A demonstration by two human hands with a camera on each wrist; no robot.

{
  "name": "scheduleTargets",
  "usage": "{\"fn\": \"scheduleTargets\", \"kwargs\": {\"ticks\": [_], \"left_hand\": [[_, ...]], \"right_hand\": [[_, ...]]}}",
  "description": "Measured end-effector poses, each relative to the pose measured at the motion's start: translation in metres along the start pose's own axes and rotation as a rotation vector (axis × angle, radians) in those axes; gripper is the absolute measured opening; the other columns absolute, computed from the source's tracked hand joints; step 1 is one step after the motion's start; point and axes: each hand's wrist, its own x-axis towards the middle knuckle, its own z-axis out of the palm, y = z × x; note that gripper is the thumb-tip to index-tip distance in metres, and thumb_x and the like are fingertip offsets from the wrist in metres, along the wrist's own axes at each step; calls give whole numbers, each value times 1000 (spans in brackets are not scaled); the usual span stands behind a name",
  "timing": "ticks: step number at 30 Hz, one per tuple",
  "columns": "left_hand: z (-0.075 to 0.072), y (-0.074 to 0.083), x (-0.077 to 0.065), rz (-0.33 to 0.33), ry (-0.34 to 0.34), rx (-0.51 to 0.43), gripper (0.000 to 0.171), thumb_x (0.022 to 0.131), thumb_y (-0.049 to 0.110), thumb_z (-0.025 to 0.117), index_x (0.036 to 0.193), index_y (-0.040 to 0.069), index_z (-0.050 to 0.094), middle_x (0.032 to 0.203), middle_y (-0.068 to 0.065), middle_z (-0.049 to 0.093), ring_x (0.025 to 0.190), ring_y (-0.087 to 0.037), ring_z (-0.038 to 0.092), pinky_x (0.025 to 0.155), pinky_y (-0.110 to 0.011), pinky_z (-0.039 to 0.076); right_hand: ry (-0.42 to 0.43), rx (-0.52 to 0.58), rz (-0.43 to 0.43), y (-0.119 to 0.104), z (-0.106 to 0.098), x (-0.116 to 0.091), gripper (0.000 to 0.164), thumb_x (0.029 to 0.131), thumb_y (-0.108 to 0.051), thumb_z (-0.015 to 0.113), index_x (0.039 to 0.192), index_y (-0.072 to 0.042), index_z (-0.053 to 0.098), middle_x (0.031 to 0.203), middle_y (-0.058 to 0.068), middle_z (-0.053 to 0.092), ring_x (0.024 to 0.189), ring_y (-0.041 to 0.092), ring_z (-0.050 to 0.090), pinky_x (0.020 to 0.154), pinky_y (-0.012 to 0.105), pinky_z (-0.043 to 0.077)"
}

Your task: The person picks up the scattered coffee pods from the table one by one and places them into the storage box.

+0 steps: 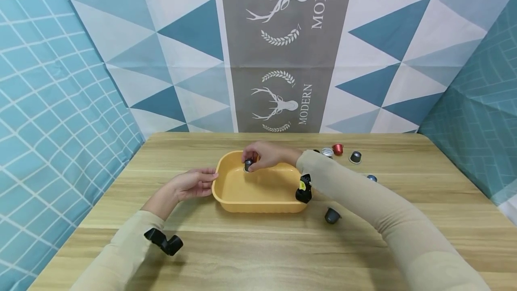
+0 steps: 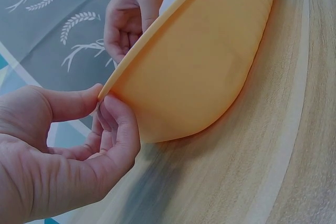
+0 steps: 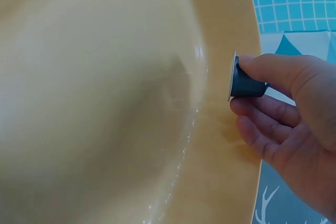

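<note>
A yellow-orange plastic basin (image 1: 258, 208) stands on the wooden table. My left hand (image 1: 195, 183) pinches its left rim between thumb and fingers, as the left wrist view shows close up. Inside the far left part of the basin, my right hand (image 1: 264, 154) holds a dark coffee capsule (image 3: 247, 80) between thumb and fingertips. The capsule lies on its side in the grip, its pale flat lid facing the basin's middle in the right wrist view. Shadows of the hand fall on the smooth basin floor (image 3: 105, 103).
Right of the basin lie a black capsule (image 1: 332, 215), a blue capsule (image 1: 372, 178) partly behind the right sleeve, a dark capsule (image 1: 355, 157), a red capsule (image 1: 337, 149) and a silver capsule (image 1: 327, 152). A patterned cloth wall (image 1: 282, 57) rises behind the table.
</note>
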Motion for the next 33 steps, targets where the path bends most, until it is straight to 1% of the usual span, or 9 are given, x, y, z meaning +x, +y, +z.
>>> {"fn": "scheduleTargets", "kwargs": {"ticks": [6, 12, 18, 24, 29, 33], "left_hand": [[1, 1, -1, -4, 8, 9, 20, 101, 10, 45, 119, 2, 43, 85, 4, 66, 79, -4, 64, 70, -18, 55], [1, 2, -1, -5, 10, 2, 19, 100, 10, 46, 118, 2, 43, 85, 4, 66, 79, -4, 64, 71, -18, 54], [1, 1, 0, -7, 13, 12, 18, 100, 10, 46, 116, 2, 44, 84, 4, 64, 78, -4, 62, 70, -18, 54], [1, 1, 1, -3, 21, 21, 13, 101, 10, 44, 113, 5, 46, 81, 5, 62, 74, -3, 60, 69, -17, 54], [0, -1, 1, 14, 15, 5, 9, 101, 9, 43, 108, 6, 48, 79, 5, 64, 74, -3, 62, 69, -17, 54], [0, -2, 1, 22, 6, -2, 9, 101, 8, 43, 107, 6, 48, 80, 5, 64, 75, -3, 62, 70, -17, 54]], "right_hand": [[-14, -82, 5, -3, -1, 1, 24, 82, -11, 73, 104, -4, 65, 93, 8, 72, 83, 14, 65, 78, 20, 52], [-25, -149, -10, -4, -1, 2, 23, 80, -12, 74, 100, -5, 65, 88, 6, 71, 78, 12, 62, 72, 16, 47], [-52, -234, -39, -5, 1, 4, 20, 79, -11, 75, 95, -6, 65, 85, 6, 69, 72, 10, 58, 69, 17, 46], [-107, -337, -20, -5, 2, 6, 16, 81, -10, 73, 94, -6, 64, 84, 5, 67, 70, 8, 51, 68, 19, 43], [-136, -370, -2, -6, 3, 7, 13, 82, -7, 71, 93, -7, 63, 84, 4, 66, 70, 9, 48, 67, 20, 42], [-156, -375, 7, -8, 3, 8, 13, 82, -6, 70, 94, -6, 63, 85, 5, 67, 71, 9, 48, 67, 19, 42]]}}
